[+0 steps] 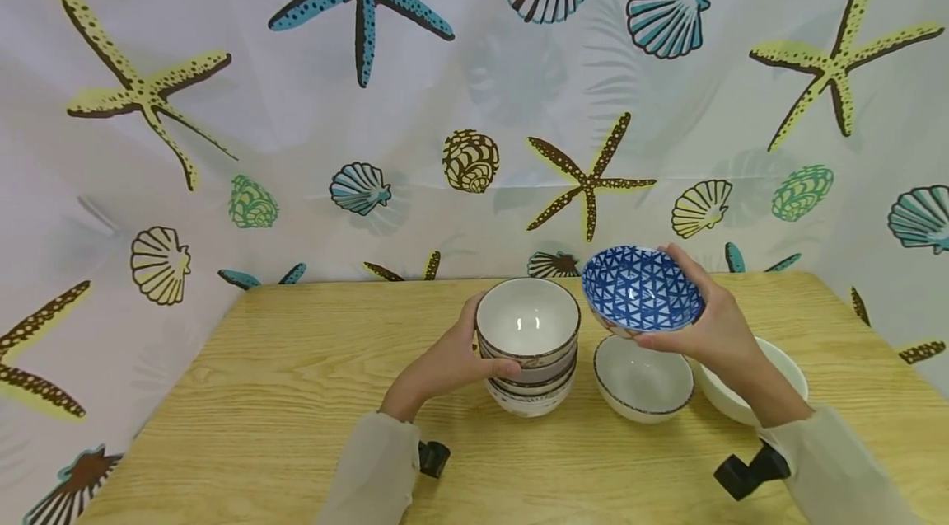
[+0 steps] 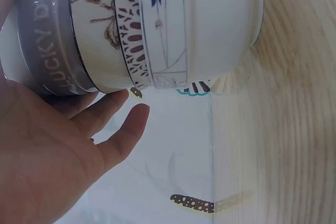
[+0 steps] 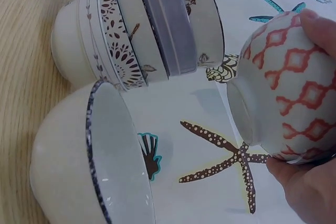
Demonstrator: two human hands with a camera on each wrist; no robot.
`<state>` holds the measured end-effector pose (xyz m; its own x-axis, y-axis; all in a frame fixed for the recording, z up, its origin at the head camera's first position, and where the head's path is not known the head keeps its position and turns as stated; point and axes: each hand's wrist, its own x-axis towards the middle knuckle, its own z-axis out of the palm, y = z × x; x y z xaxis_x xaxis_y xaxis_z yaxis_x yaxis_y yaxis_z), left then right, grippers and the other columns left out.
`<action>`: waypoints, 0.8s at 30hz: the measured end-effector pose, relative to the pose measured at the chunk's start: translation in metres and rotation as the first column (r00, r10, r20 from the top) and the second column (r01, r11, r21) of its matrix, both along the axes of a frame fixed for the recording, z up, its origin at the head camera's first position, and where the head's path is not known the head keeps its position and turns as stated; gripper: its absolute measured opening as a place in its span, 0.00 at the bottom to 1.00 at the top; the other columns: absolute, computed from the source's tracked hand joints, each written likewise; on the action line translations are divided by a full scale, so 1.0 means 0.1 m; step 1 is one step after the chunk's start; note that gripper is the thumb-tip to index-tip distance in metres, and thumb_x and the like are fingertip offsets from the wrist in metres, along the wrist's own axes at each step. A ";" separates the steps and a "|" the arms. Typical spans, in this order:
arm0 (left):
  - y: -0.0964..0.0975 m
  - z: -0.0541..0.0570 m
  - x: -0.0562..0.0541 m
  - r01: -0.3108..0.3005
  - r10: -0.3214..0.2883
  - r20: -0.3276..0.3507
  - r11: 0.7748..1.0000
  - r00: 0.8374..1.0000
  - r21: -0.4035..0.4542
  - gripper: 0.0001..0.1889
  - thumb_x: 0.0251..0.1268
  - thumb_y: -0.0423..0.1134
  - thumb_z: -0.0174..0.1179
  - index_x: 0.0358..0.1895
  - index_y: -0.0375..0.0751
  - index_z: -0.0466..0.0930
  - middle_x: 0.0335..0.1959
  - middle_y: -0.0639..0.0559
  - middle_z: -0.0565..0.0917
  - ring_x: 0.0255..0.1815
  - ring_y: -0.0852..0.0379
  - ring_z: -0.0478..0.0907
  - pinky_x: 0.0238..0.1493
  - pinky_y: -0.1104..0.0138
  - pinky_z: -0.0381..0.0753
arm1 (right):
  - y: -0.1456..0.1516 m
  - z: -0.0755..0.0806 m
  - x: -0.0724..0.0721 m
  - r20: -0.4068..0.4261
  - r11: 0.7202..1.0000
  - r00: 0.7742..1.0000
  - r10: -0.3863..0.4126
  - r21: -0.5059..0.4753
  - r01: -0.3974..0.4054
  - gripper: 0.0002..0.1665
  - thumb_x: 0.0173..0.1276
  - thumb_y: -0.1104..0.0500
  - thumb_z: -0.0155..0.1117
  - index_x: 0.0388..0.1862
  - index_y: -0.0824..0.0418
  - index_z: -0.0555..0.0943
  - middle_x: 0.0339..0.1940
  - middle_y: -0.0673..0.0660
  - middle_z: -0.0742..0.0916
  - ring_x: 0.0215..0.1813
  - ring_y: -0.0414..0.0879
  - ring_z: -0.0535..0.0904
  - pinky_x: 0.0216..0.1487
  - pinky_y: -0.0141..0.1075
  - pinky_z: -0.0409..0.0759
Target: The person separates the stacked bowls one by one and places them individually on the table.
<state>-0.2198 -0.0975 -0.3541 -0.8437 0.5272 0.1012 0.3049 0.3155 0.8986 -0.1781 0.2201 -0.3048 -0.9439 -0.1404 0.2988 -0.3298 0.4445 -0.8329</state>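
Observation:
A stack of several nested bowls (image 1: 528, 319) stands on the table, a white-lined one on top. Around its left side curls my left hand (image 1: 467, 348), thumb across the front near the upper rims. In the left wrist view a grey bowl (image 2: 47, 35) with raised "LUCKY DAY" lettering shows in that stack. My right hand (image 1: 715, 323) grips a bowl (image 1: 641, 290) with a blue triangle pattern inside, raised and tilted to the stack's right. Its outside carries red diamond shapes, seen in the right wrist view, where the thumb and fingers hold its rim (image 3: 294, 77).
Below the raised bowl, a white bowl with a dark speckled rim (image 1: 643, 381) sits on the wooden table (image 1: 296, 393). Farther right, partly behind my right forearm, is another white bowl (image 1: 786, 372). A cloth (image 1: 445, 96) printed with starfish and shells hangs behind the table.

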 end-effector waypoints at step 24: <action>0.00 0.01 0.00 -0.016 0.016 -0.005 1.000 1.000 -0.021 0.62 0.42 0.61 0.73 0.75 0.47 0.39 0.73 0.41 0.56 0.73 0.43 0.55 0.69 0.44 0.59 | 0.37 -0.23 0.09 0.004 0.990 0.993 -0.118 0.081 0.118 0.68 0.49 0.63 0.78 0.79 0.52 0.42 0.77 0.64 0.56 0.69 0.71 0.59 0.51 0.25 0.74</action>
<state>-0.2193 -0.0971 -0.3528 -0.8515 0.5157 0.0947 0.3044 0.3392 0.8901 -0.1695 0.2576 -0.3274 -0.9578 -0.0512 0.2828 -0.2640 0.5457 -0.7953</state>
